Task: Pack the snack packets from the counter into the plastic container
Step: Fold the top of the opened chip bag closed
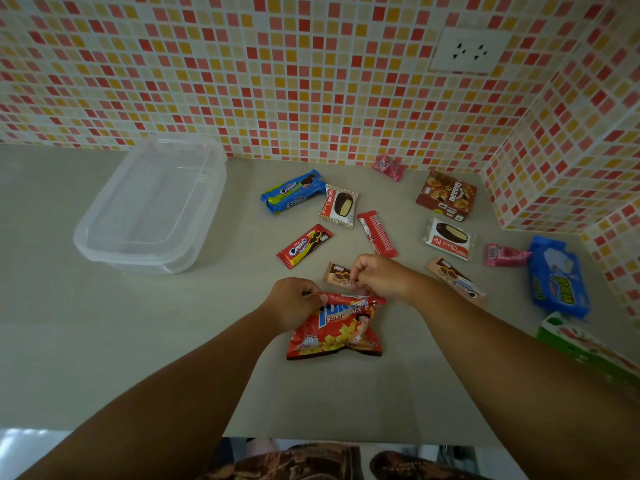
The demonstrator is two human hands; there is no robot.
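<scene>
A red potato snack bag point(334, 336) hangs just above the grey counter point(138, 341) in front of me. My left hand point(294, 303) pinches its top left edge and my right hand point(379, 277) pinches its top right edge. The clear plastic container point(104, 251) stands with nothing in it at the back left. Loose on the counter lie a blue cream biscuit pack point(292, 192), a red cream biscuit pack point(304, 246), two choco pie packets point(339, 205) point(448, 239), a red wafer bar point(376, 233) and two brown biscuit packs point(337, 274) point(453, 277).
A brown snack box point(446, 195) and pink sweets point(389, 167) lie near the tiled back wall. More pink sweets point(504, 255), a blue packet point(556, 277) and a green-and-white pack point(585, 344) sit by the right wall. A wall socket point(469, 50) is above.
</scene>
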